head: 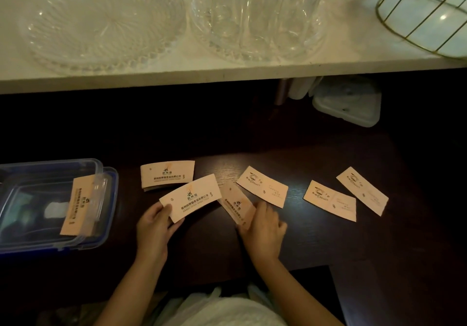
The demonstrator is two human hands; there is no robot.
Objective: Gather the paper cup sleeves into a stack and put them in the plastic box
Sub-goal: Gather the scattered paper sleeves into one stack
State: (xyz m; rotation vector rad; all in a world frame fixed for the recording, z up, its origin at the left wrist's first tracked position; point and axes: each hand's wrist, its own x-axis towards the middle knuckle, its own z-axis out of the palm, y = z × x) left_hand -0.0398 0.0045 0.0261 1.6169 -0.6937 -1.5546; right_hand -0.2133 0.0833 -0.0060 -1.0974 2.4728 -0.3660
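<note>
Pinching one sleeve (190, 198) by its corner, your left hand (154, 227) grips; right hand (265, 227) fingers flat on another sleeve (236, 205) — light, flimsy card, take edges

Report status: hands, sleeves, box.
Left hand gripping one sleeve. Right hand pressing on a second sleeve. Four sleeves loose on table, some already in plastic box. Nothing in the way.
</note>
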